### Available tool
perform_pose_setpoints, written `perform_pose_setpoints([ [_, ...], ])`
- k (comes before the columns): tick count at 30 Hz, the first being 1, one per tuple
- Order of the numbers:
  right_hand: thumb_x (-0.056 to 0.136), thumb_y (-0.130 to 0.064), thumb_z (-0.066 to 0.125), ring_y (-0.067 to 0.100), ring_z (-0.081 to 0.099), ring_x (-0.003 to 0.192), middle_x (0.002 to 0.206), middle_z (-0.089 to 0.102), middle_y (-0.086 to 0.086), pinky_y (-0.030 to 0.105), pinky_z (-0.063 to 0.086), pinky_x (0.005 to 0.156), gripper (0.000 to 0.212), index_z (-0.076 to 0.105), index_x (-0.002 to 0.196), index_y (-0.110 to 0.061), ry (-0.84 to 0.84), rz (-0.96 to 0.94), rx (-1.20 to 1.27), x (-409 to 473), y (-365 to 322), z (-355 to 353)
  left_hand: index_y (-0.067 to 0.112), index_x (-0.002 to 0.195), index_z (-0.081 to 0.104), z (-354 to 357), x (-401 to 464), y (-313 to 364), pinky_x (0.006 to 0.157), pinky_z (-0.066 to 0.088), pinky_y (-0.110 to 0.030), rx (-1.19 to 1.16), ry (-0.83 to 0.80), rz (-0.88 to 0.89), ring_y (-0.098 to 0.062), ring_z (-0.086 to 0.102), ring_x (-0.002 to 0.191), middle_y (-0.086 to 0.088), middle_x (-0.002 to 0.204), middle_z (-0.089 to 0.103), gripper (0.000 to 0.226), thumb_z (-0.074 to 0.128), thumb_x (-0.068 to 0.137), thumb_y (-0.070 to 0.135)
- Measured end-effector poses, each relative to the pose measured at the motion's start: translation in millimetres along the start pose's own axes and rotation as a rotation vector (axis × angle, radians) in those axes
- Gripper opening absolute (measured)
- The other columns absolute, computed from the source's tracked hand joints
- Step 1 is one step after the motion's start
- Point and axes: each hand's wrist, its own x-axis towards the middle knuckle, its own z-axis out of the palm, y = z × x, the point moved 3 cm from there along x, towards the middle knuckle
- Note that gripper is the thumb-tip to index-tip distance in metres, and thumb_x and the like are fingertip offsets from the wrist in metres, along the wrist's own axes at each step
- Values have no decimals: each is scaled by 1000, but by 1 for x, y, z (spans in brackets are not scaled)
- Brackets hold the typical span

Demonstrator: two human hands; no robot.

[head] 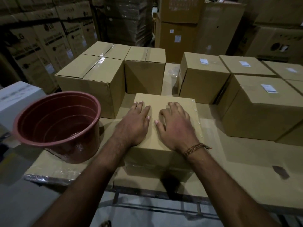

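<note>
Fingers [139,106] of my left hand [134,123] lie straight and spread on top of the small box [164,100]. My right hand [177,126] rests beside it on the same lid, fingers loosely bent, holding nothing. That box sits on the counter [237,154], close to its near edge. Left of the box stands a red bucket [57,122]. Behind the box are taped cartons [91,79]; to its right, labelled cartons [262,108].
</note>
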Motion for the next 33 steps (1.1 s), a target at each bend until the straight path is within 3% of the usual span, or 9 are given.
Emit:
perform_pose_setpoints([
  [3, 105, -56, 41, 27, 22, 158, 167, 36, 6, 49, 21, 127, 48, 60, 137, -27, 77, 7, 32, -5, 3, -3, 27, 167, 11, 1, 1, 0, 130, 14, -49, 3, -1, -1, -19, -7, 161, 1, 175, -2, 58, 21, 112, 46],
  [6, 107, -61, 30, 27, 9, 162, 175, 16, 4, 49, 12, 128, 62, 34, 162, -33, -57, -35, 35, -6, 4, 1, 28, 167, 11, 3, 1, 0, 129, 18, -53, 0, 6, 1, -19, -8, 161, 1, 175, -2, 58, 21, 112, 46],
  [8, 107, -62, 27, 27, 3, 163, 177, 8, 4, 49, 7, 129, 65, 27, 165, -33, -121, -54, 7, -4, 3, 0, 28, 166, 12, 3, 1, -1, 128, 19, -55, -12, 5, 0, -19, -8, 161, 1, 175, -2, 58, 21, 112, 46],
  [12, 103, -65, 40, 28, 9, 162, 176, 13, 6, 49, 11, 128, 65, 46, 158, -30, -107, -55, 7, -8, 2, -11, 31, 166, 13, 2, 1, 1, 127, 22, -57, -20, -6, -1, -17, -7, 161, 4, 175, -1, 56, 22, 112, 45],
  [16, 97, -65, 55, 24, 25, 156, 169, 35, 2, 48, 19, 126, 49, 74, 128, -33, -40, -9, -52, -18, 14, -29, 35, 166, 15, 4, 1, 5, 127, 23, -57, -31, -12, 23, -15, -5, 161, 9, 175, 1, 55, 22, 112, 45],
  [20, 99, -52, 62, 21, 38, 147, 159, 49, -3, 49, 32, 120, 31, 78, 115, -30, 101, 93, 79, -35, 33, -42, 35, 166, 17, 5, 4, 1, 127, 22, -55, -59, 5, 25, -15, -3, 161, 9, 175, 4, 55, 22, 112, 44],
  [24, 95, -65, 61, 21, 39, 146, 159, 47, -4, 54, 37, 117, 59, 58, 144, -34, 129, 151, 203, -63, 48, -39, 33, 165, 24, 3, 5, -2, 127, 22, -53, -109, 43, 23, -14, 2, 161, 9, 174, 11, 53, 26, 112, 42],
  [29, 63, -92, 69, 28, 8, 161, 176, 1, -8, 63, 25, 125, 122, 17, 164, -48, -222, 170, 251, -98, 57, -29, 28, 163, 32, -1, 2, 2, 128, 20, -47, -163, 96, 9, -16, 11, 160, 7, 172, 22, 52, 34, 112, 39],
  [33, 65, -75, 84, 25, 10, 161, 175, -12, -15, 48, 30, 122, 123, 17, 165, -48, -176, 148, 315, -106, 65, -17, 24, 153, 50, -9, -7, 3, 124, 31, -47, -274, 191, -35, -17, 30, 155, 6, 164, 41, 48, 50, 108, 39],
])
